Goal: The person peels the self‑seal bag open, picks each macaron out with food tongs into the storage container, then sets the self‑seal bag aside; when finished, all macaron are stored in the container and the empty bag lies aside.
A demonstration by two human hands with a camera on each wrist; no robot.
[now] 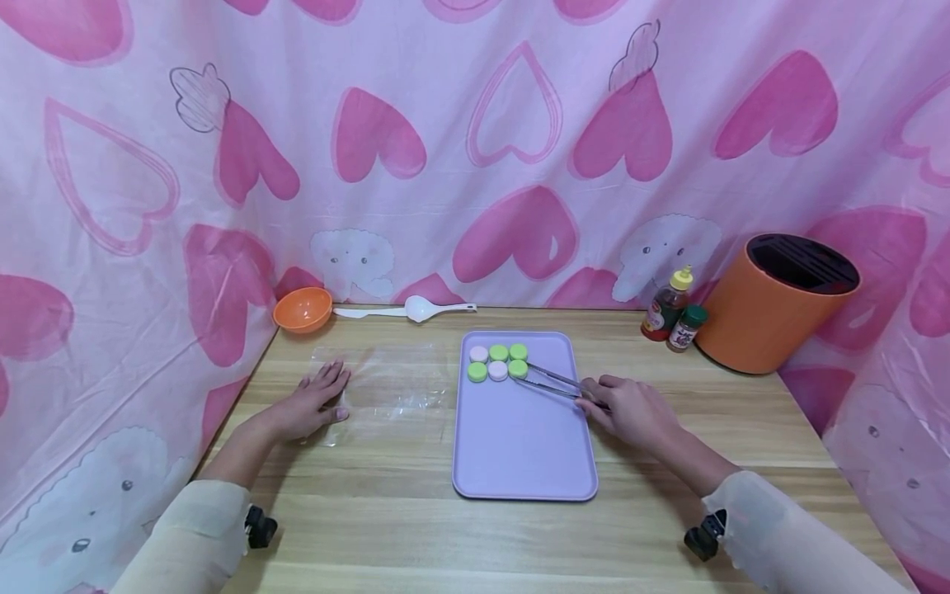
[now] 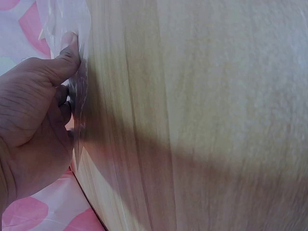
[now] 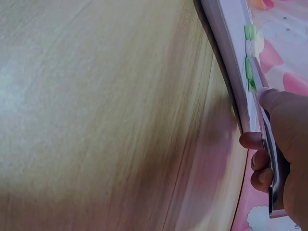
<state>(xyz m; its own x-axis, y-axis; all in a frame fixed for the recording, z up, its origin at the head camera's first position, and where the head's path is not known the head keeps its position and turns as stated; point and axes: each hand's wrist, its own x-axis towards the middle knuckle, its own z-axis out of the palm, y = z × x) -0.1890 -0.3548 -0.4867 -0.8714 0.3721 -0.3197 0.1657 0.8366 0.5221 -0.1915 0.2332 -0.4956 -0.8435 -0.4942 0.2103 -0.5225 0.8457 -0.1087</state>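
My right hand (image 1: 631, 408) pinches metal tongs (image 1: 552, 381), tips at a green cap (image 1: 518, 369) on the lilac tray (image 1: 519, 462). The caps look light, hard and slippery, best nipped by the rim. Left hand (image 1: 315, 400) rests flat on clear film (image 1: 386, 388) on the table (image 1: 371, 511).

Pink heart-print curtain (image 1: 475, 148) drapes behind and beside a wooden table (image 1: 416, 528).

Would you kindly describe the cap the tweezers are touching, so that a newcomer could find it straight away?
Start at the lilac tray in the middle of the wooden table; six round caps sit in two rows at its far end. The green cap is the right-hand one of the nearer row, at the tips of the metal tweezers held by the right hand, beside a pale pink cap.
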